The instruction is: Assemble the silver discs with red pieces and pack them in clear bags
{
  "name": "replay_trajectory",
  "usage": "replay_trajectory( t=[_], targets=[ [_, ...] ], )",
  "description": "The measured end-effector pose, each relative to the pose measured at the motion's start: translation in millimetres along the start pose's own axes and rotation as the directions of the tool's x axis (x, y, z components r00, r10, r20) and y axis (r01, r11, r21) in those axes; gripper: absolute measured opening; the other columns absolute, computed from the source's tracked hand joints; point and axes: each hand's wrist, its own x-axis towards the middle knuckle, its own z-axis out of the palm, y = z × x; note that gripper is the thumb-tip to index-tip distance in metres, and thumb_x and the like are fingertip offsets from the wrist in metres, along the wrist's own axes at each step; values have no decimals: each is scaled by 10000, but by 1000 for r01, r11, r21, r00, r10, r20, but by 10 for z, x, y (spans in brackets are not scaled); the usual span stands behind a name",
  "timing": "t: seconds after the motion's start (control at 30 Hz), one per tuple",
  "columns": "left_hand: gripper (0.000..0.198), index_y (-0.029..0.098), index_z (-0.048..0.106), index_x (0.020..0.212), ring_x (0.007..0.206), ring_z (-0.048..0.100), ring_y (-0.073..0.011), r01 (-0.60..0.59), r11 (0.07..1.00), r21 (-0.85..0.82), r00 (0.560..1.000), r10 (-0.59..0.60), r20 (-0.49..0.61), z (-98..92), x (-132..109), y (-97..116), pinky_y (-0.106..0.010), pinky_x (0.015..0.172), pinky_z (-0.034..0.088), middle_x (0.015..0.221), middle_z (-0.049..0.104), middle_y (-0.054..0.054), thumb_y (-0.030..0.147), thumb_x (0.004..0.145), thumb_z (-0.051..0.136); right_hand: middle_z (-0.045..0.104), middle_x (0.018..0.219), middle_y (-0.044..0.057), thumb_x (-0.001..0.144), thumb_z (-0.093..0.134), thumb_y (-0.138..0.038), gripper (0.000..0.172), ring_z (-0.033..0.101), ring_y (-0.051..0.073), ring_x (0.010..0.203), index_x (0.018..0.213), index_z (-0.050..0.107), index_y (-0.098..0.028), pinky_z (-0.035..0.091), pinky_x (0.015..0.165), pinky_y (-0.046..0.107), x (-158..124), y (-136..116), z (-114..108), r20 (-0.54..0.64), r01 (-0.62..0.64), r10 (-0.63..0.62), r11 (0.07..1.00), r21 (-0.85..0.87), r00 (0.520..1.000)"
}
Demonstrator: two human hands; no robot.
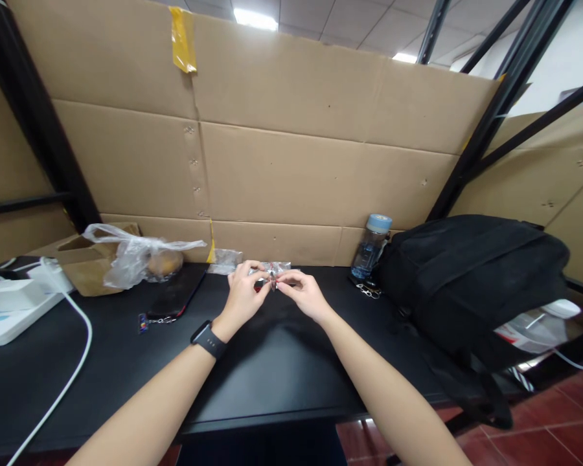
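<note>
Over the middle of the black table (276, 369), my left hand (245, 288) and my right hand (304, 294) meet with fingertips almost touching. Both pinch a small dark object (273, 282) with a bit of red by it; its kind is too small to make out. My left wrist wears a dark watch (208, 340). Just behind the fingers lies a clear plastic packet (284, 266), partly hidden by my hands. Another clear packet (225, 261) rests left of it, against the cardboard.
A phone (177, 291) with a charm lies left, near a cardboard box (82, 262) and a knotted plastic bag (136, 255). A white power strip (17, 320) with a cable sits far left. At right stand a blue-capped bottle (369, 246) and a black backpack (471, 278). Cardboard (272, 162) walls the back.
</note>
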Motion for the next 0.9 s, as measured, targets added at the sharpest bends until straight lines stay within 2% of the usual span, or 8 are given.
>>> replay_trajectory(
  t=[0.17, 0.27, 0.33, 0.5, 0.57, 0.67, 0.77, 0.9],
  targets=[
    [138, 247, 705, 911, 1157, 529, -270, -33, 999, -31, 997, 35, 61, 11, -6, 25, -433, 1006, 352, 1148, 611, -61, 329, 933, 596, 653, 1070, 78, 853, 707, -425, 242, 640, 197, 925, 817, 718, -186, 518, 683, 257, 4, 11, -38, -6, 33, -34, 988, -154, 999],
    [276, 254, 642, 1112, 1173, 534, -240, -7, 993, -119, 996, 18, 92, 15, -6, 53, -398, 998, 376, 1195, 614, -70, 345, 1028, 395, 618, 1102, 71, 871, 678, -409, 231, 624, 164, 833, 817, 700, -186, 488, 615, 238, 4, 29, -47, 16, 13, -10, 974, -227, 1000],
    [315, 279, 590, 1225, 1199, 523, -231, -5, 989, -145, 992, 23, 122, 19, -15, 65, -394, 1006, 375, 1257, 602, -62, 367, 1044, 348, 608, 1120, 64, 886, 660, -391, 214, 619, 158, 834, 817, 691, -191, 490, 646, 246, 4, 19, -62, 34, 24, -14, 958, -285, 999],
    [303, 327, 632, 1201, 1242, 473, -293, -78, 997, -26, 949, 82, 303, 65, -57, 29, -457, 1014, 364, 1305, 594, -43, 468, 939, 571, 594, 1154, 64, 901, 634, -324, 151, 613, 195, 988, 831, 685, -200, 497, 818, 301, 14, -66, -151, 56, 57, -39, 926, -372, 998],
    [353, 342, 600, 1267, 1236, 474, -296, -77, 997, -28, 935, 82, 345, 76, -41, -31, -467, 1016, 371, 1327, 585, -47, 485, 950, 545, 596, 1154, 64, 891, 638, -284, 116, 603, 208, 1039, 827, 689, -201, 483, 892, 328, 25, -75, -203, 65, 68, -44, 899, -432, 997],
    [365, 329, 542, 1346, 1226, 490, -281, -34, 999, -17, 947, 38, 318, 49, 26, -197, -465, 1021, 378, 1356, 568, -55, 399, 1009, 420, 607, 1158, 60, 856, 664, -211, 76, 591, 222, 1097, 790, 701, -206, 455, 964, 350, 35, -53, -290, 125, 98, -39, 850, -517, 991],
    [303, 285, 654, 1183, 1177, 512, -288, -26, 996, 89, 957, -1, 289, -11, 79, -417, -461, 1005, 378, 1268, 609, -67, 235, 950, 467, 631, 1144, 51, 780, 720, -136, 90, 608, 224, 1088, 725, 720, -207, 433, 997, 344, 27, -43, -366, 256, 122, 29, 823, -555, 966],
    [164, 294, 742, 937, 1146, 506, -310, -119, 984, 134, 917, 57, 396, -34, 57, -605, -471, 998, 357, 1144, 634, -60, 204, 822, 665, 680, 1138, 35, 754, 744, -125, 98, 647, 219, 1043, 727, 758, -219, 451, 970, 314, 19, -64, -462, 458, 106, 175, 845, -524, 872]
  ],
)
